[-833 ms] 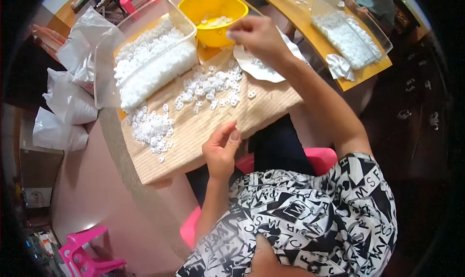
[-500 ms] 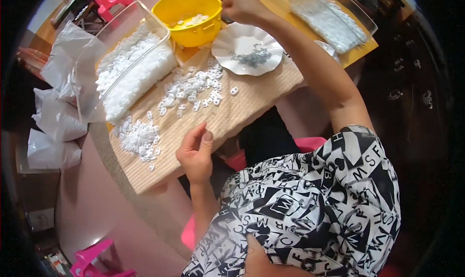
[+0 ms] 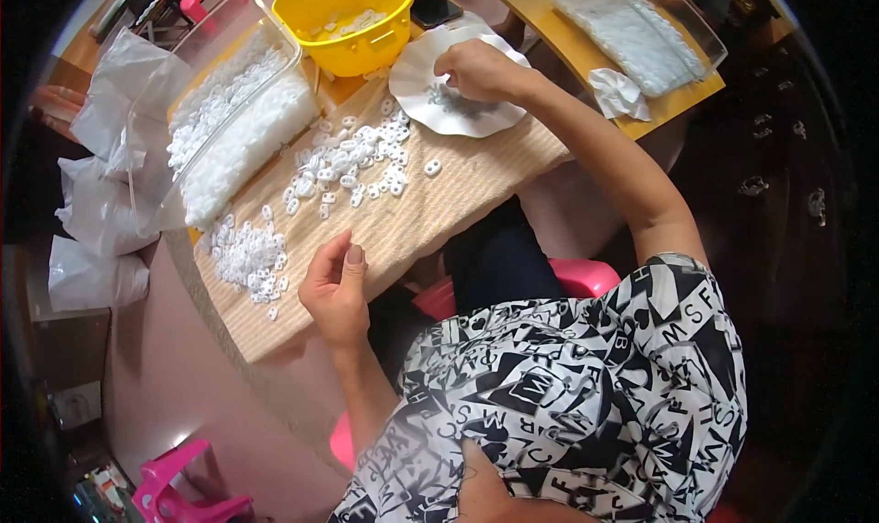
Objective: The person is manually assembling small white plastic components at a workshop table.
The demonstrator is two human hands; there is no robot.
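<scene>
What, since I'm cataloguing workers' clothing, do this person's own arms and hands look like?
The left hand and right hand are gloveless, with no watch or bracelet visible. The right arm has a short sleeve, black and white with a letter print, matching the shirt; both forearms are bare. The left sleeve cannot be made out.

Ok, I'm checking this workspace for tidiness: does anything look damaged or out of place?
Nothing looks plainly damaged. Two small oddities: one white piece lies alone on the tan cloth, apart from the scattered white pieces to its left, and what looks like crumpled paper sits near the edge of the neighbouring table.
</scene>
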